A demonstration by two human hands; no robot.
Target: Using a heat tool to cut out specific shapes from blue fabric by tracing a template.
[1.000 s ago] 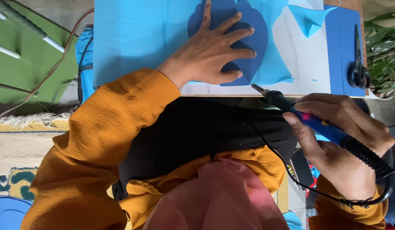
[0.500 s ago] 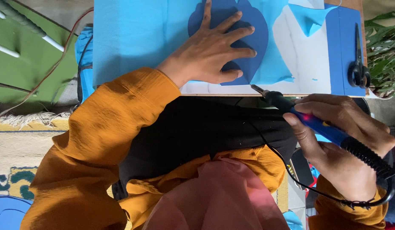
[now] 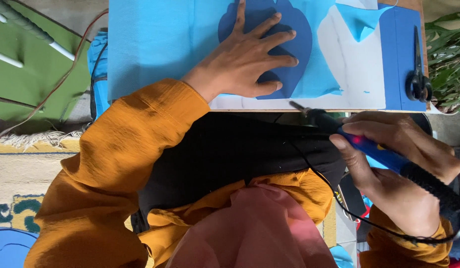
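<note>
On a low work board, the left hand lies spread and flat on a dark blue leaf-shaped template laid over light blue fabric, while the right hand grips a blue-handled corded hot tool, its tip just off the board's near edge. The work appears paused between cuts along the template's outline; resuming would call for steady pressure and careful tip placement. Black scissors lie at the far right.

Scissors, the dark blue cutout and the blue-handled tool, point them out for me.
scissors (image 3: 418, 82), head view, on the black handles.
dark blue cutout (image 3: 295, 45), head view, on its bare right part.
blue-handled tool (image 3: 376, 153), head view, on the blue grip.
</note>
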